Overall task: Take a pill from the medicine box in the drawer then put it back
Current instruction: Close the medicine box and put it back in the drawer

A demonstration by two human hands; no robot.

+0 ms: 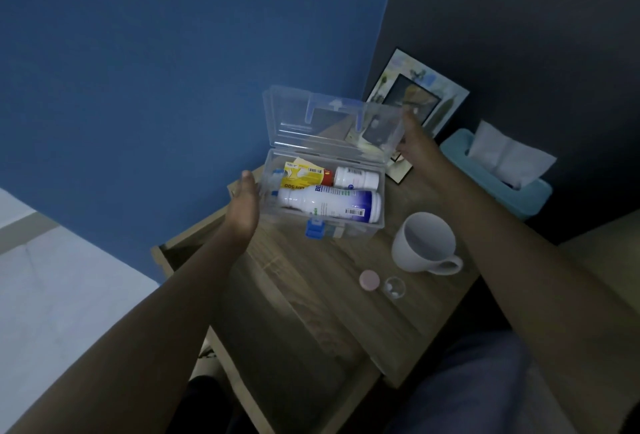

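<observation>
Fig. — head view, items listed left to right. At far left I see a pale, flat surface below a matte blue wall (pixel 156 52). My left hand (pixel 244 206) is cupped against the left end of the medicine box (pixel 353 225), palm on the wall, thumb up along the edge; I'd call it a wide supporting hold, fingers hidden behind/under the box. Box is clear rigid plastic, rectangular w/ rounded corners, blue snap latch (pixel 315 229) on its front wall; it sits above or at the back of the wood-grain nightstand top (pixel 346 295), contact not clear to me. The hinged clear lid (pixel 329 121) stands open, upright. Inside: a yellow-red printed carton (pixel 304 175), a short white cylindrical bottle (pixel 356 177) and a longer white bottle w/ blue label (pixel 329 203), both lying on their sides. Below, the open drawer (pixel 277 347) shows a dim, bare-looking wood interior. On the top, nearer me: a round pink cap (pixel 369 280), beside it a small clear round container (pixel 394 287) w/ white pills inside. Next, a smooth white ceramic mug (pixel 426 243), handle toward me. My right hand (pixel 415 149) pinches the lid's right edge; fingertips blurred. Behind: a leaning picture frame (pixel 419 97), then a teal tissue box (pixel 498 184) w/ crumpled white tissue, against a dark wall.
</observation>
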